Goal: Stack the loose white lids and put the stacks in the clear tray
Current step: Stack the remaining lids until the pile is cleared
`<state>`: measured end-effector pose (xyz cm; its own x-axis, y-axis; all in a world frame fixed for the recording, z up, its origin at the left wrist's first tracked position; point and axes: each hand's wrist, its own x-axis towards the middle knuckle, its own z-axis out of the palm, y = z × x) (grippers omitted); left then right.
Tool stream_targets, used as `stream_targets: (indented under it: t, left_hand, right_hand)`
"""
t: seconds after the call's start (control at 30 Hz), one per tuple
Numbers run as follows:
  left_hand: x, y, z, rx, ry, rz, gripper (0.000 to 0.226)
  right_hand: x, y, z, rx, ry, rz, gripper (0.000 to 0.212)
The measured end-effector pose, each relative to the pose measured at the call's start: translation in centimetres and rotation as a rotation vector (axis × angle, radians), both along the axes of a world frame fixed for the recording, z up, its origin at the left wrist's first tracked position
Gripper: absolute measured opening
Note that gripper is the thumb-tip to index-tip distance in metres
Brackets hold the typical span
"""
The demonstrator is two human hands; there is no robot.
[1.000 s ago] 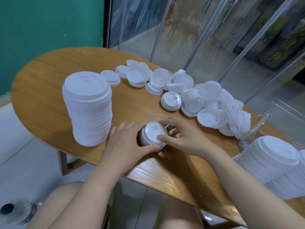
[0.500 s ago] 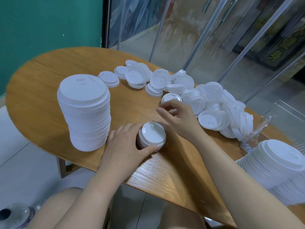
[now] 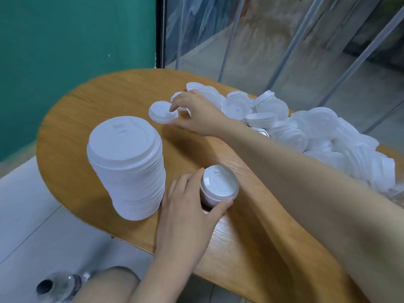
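Observation:
A short stack of white lids point(image 3: 218, 185) stands near the table's front edge, and my left hand point(image 3: 188, 204) grips it from the left with thumb and fingers curled round it. My right hand point(image 3: 196, 110) reaches across to the far left, where its fingertips pinch a single flat white lid point(image 3: 160, 112) lying on the table. A tall stack of white lids point(image 3: 126, 167) stands just left of my left hand. Several loose white lids point(image 3: 295, 125) lie heaped along the table's far and right side. The clear tray is out of view.
The oval wooden table point(image 3: 87, 132) ends close on the left and front. A green wall point(image 3: 65, 51) and clear plastic strip curtains point(image 3: 284, 40) stand behind it. A clear bottle point(image 3: 59, 285) lies on the floor by my knee.
My right hand has left the small stack and reached far left to a single lid. My view has swung left, taking the tray and its stack out of sight. My left hand stays on the small stack.

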<state>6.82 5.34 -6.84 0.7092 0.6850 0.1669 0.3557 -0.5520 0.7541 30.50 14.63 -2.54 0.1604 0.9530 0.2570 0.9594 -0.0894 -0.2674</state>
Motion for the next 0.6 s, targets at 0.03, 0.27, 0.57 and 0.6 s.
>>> stream_targets:
  t: [0.03, 0.27, 0.57, 0.6]
  left_hand:
    - [0.0, 0.0, 0.0, -0.016, -0.011, 0.01, 0.07]
    - [0.2, 0.1, -0.2, -0.005, -0.023, 0.021, 0.069]
    - [0.1, 0.3, -0.9, -0.007, -0.064, 0.012, 0.072]
    - [0.1, 0.3, -0.9, -0.01, -0.064, 0.013, 0.071]
  right_hand:
    - [0.3, 1.0, 0.1, -0.039, -0.042, 0.008, 0.038]
    - [2.6, 5.2, 1.2, -0.153, -0.361, 0.028, 0.069]
    - [2.4, 6.8, 0.5, -0.269, -0.289, 0.05, 0.074]
    - [2.3, 6.7, 0.5, -0.259, -0.278, 0.041, 0.074]
